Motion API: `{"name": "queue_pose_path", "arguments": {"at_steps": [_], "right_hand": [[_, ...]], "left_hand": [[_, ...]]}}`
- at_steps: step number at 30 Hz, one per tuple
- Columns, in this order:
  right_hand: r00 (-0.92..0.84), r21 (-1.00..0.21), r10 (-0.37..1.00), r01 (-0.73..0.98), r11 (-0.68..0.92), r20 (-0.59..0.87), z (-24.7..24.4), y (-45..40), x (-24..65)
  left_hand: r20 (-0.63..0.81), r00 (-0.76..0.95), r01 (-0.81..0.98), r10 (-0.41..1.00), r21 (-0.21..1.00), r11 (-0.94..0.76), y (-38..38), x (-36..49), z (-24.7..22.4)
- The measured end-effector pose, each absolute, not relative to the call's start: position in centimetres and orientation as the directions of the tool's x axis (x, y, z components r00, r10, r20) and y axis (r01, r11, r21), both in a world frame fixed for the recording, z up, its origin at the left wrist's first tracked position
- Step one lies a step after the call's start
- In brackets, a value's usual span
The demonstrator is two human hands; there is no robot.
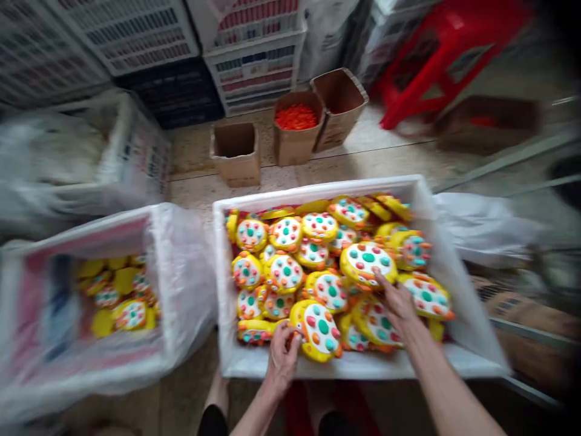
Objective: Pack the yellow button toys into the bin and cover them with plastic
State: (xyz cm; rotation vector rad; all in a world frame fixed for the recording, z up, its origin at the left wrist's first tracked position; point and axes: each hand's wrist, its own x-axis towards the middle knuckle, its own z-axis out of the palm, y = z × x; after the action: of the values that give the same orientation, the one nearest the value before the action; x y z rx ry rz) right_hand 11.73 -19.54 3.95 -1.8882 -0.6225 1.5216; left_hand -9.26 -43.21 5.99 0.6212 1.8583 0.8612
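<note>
Head view: the left hand (282, 354) grasps a yellow toy (318, 330) at the near edge of the white crate (318, 366). The right hand (397, 303), fingers loosely spread, rests on another toy (374, 321) among the pile. A second crate (91, 363) stands left.

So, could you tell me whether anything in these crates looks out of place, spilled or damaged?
Nothing stands out. The yellow toys lie jumbled but inside the white crate, where the left hand and right hand rest on them. The crate on the left holds fewer. Edge blur hides fine damage.
</note>
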Motion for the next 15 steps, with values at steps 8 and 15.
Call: {"name": "queue_pose_path", "arguments": {"at_steps": [8, 15], "right_hand": [[-0.279, -0.510, 0.528, -0.141, -0.849, -0.802, 10.1, -36.3, -8.2], [-0.281, -0.587, 0.602, -0.146, -0.796, -0.747, 3.9, -42.9, -15.4]], "left_hand": [[-0.580, -0.689, 0.009, 0.433, 0.592, 0.806, -54.7, -24.7, 13.8], [-0.725, -0.561, -0.052, 0.400, 0.513, 0.856, -54.1, -30.2, 5.4]]}}
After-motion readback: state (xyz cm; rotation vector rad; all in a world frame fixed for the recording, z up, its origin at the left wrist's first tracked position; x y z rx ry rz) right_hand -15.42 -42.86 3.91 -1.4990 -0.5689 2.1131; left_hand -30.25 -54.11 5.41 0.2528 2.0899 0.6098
